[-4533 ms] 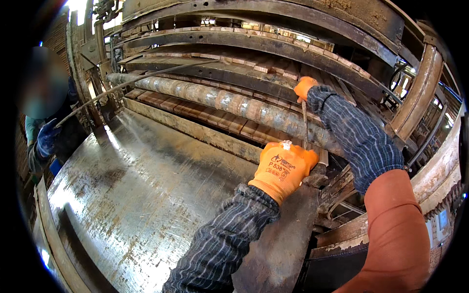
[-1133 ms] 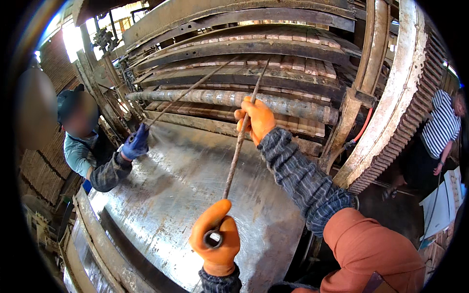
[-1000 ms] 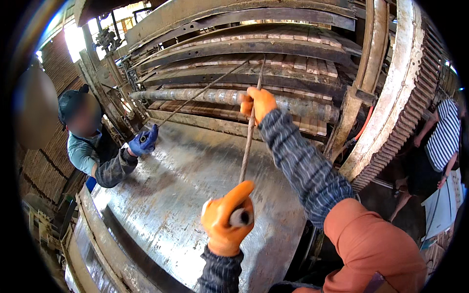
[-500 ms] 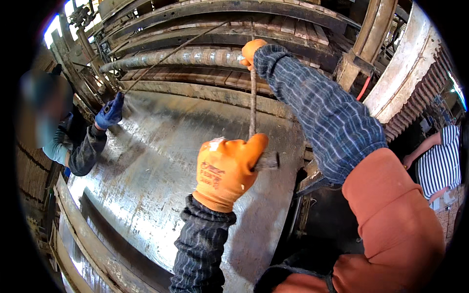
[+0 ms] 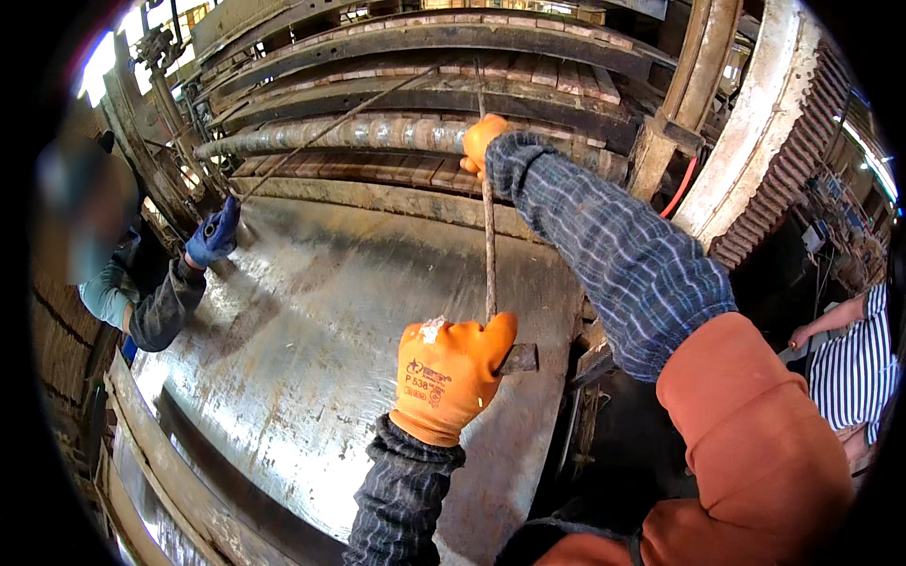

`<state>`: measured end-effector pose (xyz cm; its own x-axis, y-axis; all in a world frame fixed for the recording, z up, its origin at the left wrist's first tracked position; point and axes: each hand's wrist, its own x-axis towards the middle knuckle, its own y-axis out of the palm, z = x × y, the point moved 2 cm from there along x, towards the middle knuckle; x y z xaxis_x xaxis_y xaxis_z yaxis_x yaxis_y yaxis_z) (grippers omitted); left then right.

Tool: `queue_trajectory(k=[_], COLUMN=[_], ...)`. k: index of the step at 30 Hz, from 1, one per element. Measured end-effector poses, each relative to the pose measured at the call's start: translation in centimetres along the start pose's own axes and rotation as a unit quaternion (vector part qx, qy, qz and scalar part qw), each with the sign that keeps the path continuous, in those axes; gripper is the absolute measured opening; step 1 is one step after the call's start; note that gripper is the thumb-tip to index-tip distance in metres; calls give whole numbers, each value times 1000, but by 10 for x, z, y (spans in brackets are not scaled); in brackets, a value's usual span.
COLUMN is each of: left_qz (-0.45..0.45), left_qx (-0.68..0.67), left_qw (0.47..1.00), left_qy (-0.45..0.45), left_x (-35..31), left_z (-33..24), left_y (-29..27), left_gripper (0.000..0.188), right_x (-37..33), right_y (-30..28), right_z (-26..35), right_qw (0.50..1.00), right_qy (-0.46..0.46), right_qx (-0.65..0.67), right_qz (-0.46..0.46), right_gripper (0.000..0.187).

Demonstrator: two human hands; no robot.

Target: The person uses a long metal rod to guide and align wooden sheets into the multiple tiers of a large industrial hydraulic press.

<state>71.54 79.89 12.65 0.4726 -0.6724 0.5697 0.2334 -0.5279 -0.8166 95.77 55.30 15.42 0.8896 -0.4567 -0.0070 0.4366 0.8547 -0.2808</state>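
While the left hand, in an orange glove, is curled into a fist around the short handle at the near end of a thin rod, the right hand, gloved alike, wraps its fingers around the same rod farther up. One end of the handle sticks out on the right of the left fist. The rod stands nearly straight away from the person, crossing above a worn metal sheet and in front of a long, stained roller; its far end reaches toward the layered racks behind, and whether the tip touches anything there cannot be told. Reddish-brown boards lie side by side beneath the roller. Across the sheet at the left, a co-worker's blue-gloved hand is closed around the near end of a second rod, which slants up to the right toward the racks. On the right are a red hose, a pale curved beam with a ridged edge and, lower down, another person in a striped shirt.
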Motion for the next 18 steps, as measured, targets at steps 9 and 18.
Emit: queue_trajectory(k=[9,18], left_qz=[-85,-96], left_qx=[-36,-93], left_qw=[996,991], left_qy=[-16,7], left_x=[30,145], left_z=[25,60], left_y=[1,59], left_gripper=[30,27], right_x=[25,101], right_y=[6,-36], right_z=[37,81], right_qw=[993,525], right_qy=[-25,-198], right_qx=[-115,-827], right_qz=[4,42], right_gripper=[33,17])
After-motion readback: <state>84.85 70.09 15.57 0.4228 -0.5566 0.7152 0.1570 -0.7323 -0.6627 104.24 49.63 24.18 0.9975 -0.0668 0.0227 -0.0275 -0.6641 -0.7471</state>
